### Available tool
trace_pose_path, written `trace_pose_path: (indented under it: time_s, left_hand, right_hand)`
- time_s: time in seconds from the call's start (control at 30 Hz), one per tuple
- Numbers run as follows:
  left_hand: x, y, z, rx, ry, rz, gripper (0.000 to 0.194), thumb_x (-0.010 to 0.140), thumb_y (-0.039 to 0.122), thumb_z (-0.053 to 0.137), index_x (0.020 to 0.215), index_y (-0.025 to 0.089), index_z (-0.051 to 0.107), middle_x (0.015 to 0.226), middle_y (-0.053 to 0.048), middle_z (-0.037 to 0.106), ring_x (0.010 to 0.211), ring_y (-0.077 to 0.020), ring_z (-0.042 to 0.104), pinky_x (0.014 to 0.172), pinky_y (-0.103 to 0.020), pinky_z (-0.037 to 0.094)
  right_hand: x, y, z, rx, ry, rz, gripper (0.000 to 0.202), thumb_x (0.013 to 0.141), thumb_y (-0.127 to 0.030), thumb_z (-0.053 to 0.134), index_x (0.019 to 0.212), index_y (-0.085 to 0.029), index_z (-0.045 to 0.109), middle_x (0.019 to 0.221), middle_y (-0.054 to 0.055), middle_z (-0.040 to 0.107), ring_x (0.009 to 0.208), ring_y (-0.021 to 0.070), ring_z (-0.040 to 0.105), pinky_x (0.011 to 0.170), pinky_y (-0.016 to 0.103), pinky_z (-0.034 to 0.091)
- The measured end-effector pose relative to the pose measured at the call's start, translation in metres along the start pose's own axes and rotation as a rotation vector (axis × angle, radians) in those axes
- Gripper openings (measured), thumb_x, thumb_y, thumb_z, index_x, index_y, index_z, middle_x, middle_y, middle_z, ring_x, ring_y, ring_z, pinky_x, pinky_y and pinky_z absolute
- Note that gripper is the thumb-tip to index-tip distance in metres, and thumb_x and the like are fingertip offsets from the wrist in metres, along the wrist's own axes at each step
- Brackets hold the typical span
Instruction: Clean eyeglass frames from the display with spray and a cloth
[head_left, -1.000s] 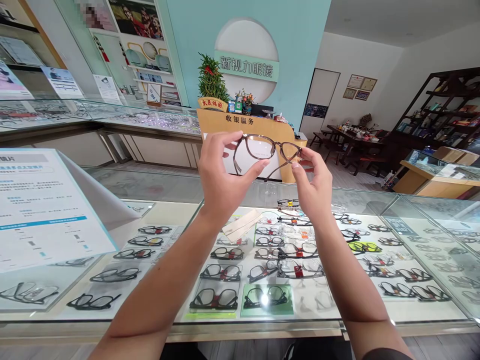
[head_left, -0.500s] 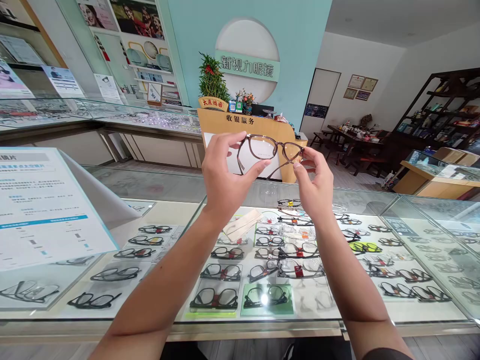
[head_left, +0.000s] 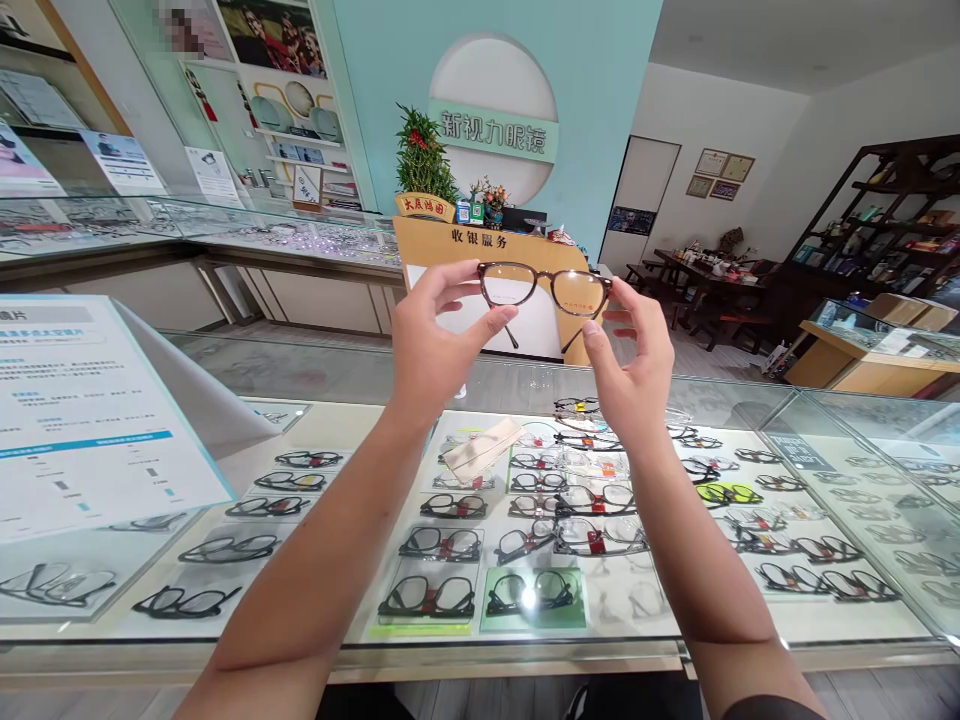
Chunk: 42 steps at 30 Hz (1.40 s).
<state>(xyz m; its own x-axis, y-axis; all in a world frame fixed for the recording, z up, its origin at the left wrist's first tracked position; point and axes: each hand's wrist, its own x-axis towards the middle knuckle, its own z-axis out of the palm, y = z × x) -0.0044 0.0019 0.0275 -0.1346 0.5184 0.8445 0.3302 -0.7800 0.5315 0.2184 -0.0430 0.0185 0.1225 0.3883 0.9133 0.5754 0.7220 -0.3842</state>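
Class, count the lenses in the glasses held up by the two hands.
2: one lens beside the left hand, the other lens beside the right hand; neither looks hidden.

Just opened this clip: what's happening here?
A person holds up a pair of glasses in front of them, the left hand pinching one end of the frame and the right hand the other. The side arms hang below the lenses. Under the hands, more glasses lie in rows in a glass counter, with a printed sheet on the left.
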Motion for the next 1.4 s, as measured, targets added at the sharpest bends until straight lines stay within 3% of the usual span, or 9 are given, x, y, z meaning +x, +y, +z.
trace_pose_path:
  time_s: [0.13,0.3,0.53,0.77,1.0,1.2,1.3,1.4]
  left_hand:
    - [0.002,-0.008,0.0,-0.06,-0.024,-0.038,0.053,0.082,0.043,0.095,0.129,0.029,0.073,0.128,-0.009,0.082,0.118,-0.0301,0.079,0.102,-0.049,0.064]
    - [-0.001,-0.002,0.002,-0.018,-0.01,-0.043,0.049,0.083,0.042,0.094,0.125,0.029,0.073,0.124,-0.007,0.082,0.115,-0.0287,0.08,0.098,-0.046,0.063]
    - [-0.015,0.014,0.014,0.201,0.156,0.16,0.058,0.079,0.045,0.097,0.124,0.025,0.068,0.119,-0.006,0.077,0.106,-0.0275,0.076,0.097,-0.045,0.059]
    - [-0.019,0.019,0.014,0.249,0.177,0.245,0.056,0.082,0.048,0.096,0.124,0.024,0.068,0.116,-0.007,0.075,0.101,-0.0268,0.074,0.095,-0.045,0.059]
    - [-0.02,0.016,0.014,0.235,0.161,0.336,0.062,0.08,0.05,0.098,0.129,0.027,0.066,0.121,-0.007,0.075,0.115,-0.0313,0.073,0.106,-0.05,0.057]
    - [-0.016,0.015,0.011,0.153,0.127,0.16,0.059,0.081,0.05,0.096,0.127,0.026,0.068,0.122,-0.007,0.076,0.112,-0.0291,0.075,0.102,-0.049,0.06]
    - [-0.009,0.007,0.008,0.053,0.073,0.047,0.054,0.084,0.047,0.094,0.128,0.028,0.07,0.125,-0.007,0.079,0.113,-0.0279,0.077,0.099,-0.046,0.062]
    - [-0.003,-0.005,0.007,-0.042,0.02,0.041,0.059,0.084,0.049,0.093,0.134,0.03,0.068,0.135,-0.007,0.078,0.125,-0.0294,0.076,0.104,-0.046,0.062]
  right_hand:
    - [0.001,-0.002,-0.002,-0.017,0.011,-0.046,0.047,0.103,-0.038,0.067,0.15,-0.033,0.064,0.136,0.012,0.071,0.114,0.0281,0.071,0.1,0.054,0.062]
    - [0.001,0.0,-0.001,-0.015,0.03,-0.05,0.046,0.103,-0.037,0.067,0.149,-0.034,0.065,0.135,0.011,0.071,0.115,0.0272,0.07,0.101,0.051,0.061]
    - [-0.001,0.007,0.004,0.023,0.009,0.113,0.045,0.106,-0.048,0.063,0.146,-0.029,0.067,0.137,0.014,0.074,0.113,0.0283,0.072,0.105,0.055,0.059]
    - [-0.001,0.009,0.005,0.064,-0.003,0.175,0.044,0.105,-0.05,0.065,0.143,-0.027,0.07,0.139,0.014,0.076,0.119,0.0288,0.072,0.111,0.057,0.057]
    - [0.0,0.009,0.006,0.114,-0.009,0.215,0.041,0.105,-0.05,0.065,0.138,-0.028,0.073,0.138,0.013,0.077,0.124,0.0288,0.072,0.113,0.058,0.056]
    - [0.001,0.006,0.005,0.136,0.035,0.162,0.038,0.105,-0.046,0.065,0.137,-0.028,0.072,0.136,0.013,0.076,0.123,0.0284,0.072,0.111,0.055,0.058]
    - [0.0,0.005,0.005,0.144,0.063,0.103,0.037,0.105,-0.044,0.065,0.138,-0.03,0.072,0.135,0.011,0.074,0.123,0.0283,0.073,0.107,0.053,0.06]
    - [-0.001,0.007,0.007,0.168,0.074,0.047,0.038,0.105,-0.043,0.065,0.141,-0.033,0.07,0.138,0.011,0.073,0.125,0.0282,0.073,0.105,0.052,0.062]
